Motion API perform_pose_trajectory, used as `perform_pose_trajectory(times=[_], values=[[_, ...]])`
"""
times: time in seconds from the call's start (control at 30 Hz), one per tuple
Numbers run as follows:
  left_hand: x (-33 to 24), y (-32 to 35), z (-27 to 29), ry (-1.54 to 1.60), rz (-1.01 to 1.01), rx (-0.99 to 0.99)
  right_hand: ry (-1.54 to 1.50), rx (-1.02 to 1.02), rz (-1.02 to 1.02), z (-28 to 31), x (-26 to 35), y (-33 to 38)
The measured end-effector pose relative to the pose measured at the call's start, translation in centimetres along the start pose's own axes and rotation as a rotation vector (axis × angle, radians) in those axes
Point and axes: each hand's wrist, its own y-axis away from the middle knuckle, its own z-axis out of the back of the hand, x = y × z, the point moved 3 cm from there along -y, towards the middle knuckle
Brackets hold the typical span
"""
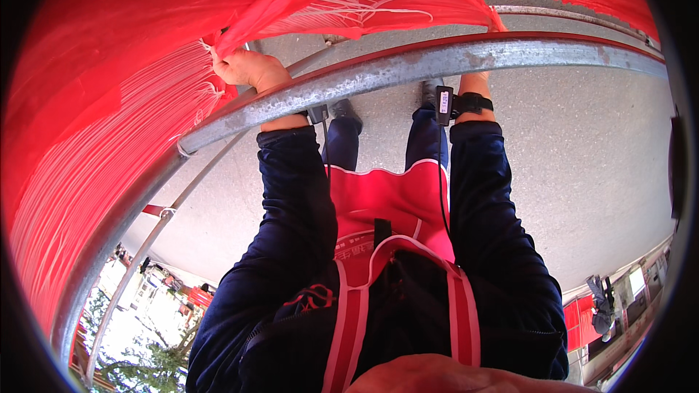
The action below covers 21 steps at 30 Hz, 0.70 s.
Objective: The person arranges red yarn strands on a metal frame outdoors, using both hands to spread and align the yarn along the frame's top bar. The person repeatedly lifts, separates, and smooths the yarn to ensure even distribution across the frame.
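Fabric [145, 29] beyond and left of metal rail [393, 64]; pavement [561, 153] below.

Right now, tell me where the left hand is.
In the head view, the left hand is upper left of centre, gripping the red sheet, just above the grey metal rail.

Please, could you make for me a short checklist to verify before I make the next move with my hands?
1. Left hand grips the cloth: ok, fingers closed on a gathered part.
2. Right hand grips the cloth: cannot tell, the bar hides most of the hand.
3. White strings lie in order: not ok, near the top middle they cross and bunch.
4. Right wrist's cable is clear of the bar: ok, it hangs below it.
5. Both shoes on the ground: ok, as far as they show.
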Motion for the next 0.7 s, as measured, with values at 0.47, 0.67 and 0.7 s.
perform_pose_trajectory(times=[0.47, 0.67, 0.7], values=[[4.5, 12.7, 3.1, -0.614, 0.167, 0.522, 0.522, 0.564, -0.063, -4.2, -2.1, 8.9], [9.0, 13.8, 5.0, -0.877, -0.184, 0.811, 0.680, 0.718, 0.059, -8.0, -2.3, 9.6], [9.7, 13.4, 4.9, -0.891, -0.204, 0.849, 0.620, 0.709, 0.190, -8.2, -1.8, 9.6]])
